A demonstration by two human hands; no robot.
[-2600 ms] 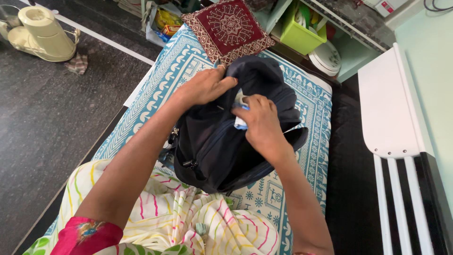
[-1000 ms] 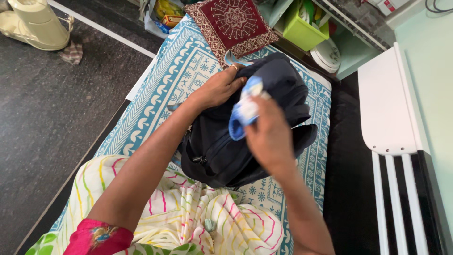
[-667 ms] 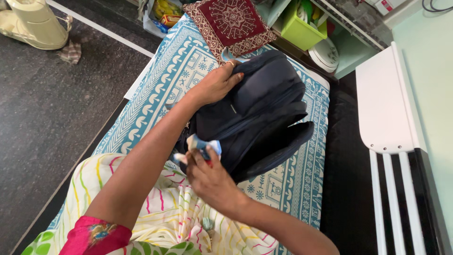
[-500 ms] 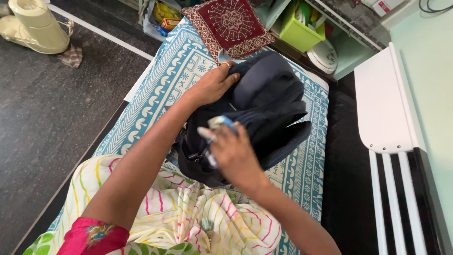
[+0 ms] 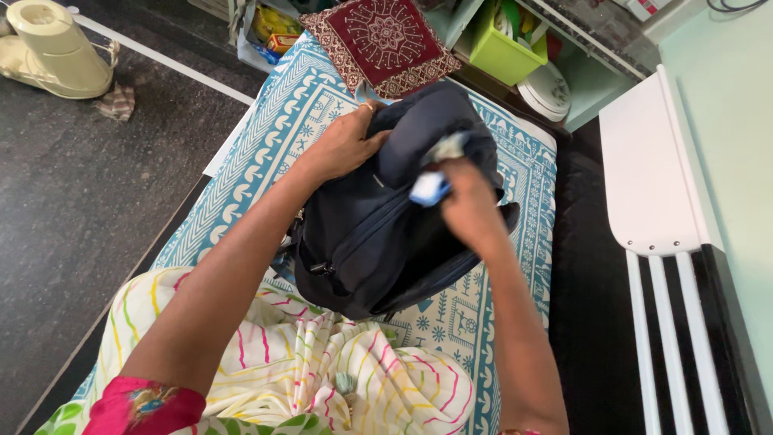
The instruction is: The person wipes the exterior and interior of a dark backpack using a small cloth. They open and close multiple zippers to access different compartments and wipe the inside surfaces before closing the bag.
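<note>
A dark navy backpack (image 5: 378, 234) lies on a bed covered with a teal and white patterned sheet (image 5: 266, 161). My left hand (image 5: 342, 145) grips the top edge of the backpack near its far end. My right hand (image 5: 467, 205) is closed on a small blue and white cloth (image 5: 431, 185), held against the upper right part of the backpack. The cloth looks blurred from motion. My lap, in a white garment with coloured stripes (image 5: 322, 379), is just in front of the bag.
A maroon embroidered cushion (image 5: 382, 40) lies at the head of the bed. A cream mixer (image 5: 52, 48) stands on the dark floor at left. A green bin (image 5: 503, 48) and plates (image 5: 543, 89) sit on shelves behind. A white rail (image 5: 652, 169) runs along the right.
My right hand pulled the blue and white cloth from the backpack, swung it down toward my lap, then brought it back up to the bag's upper right. My left hand kept its grip.
</note>
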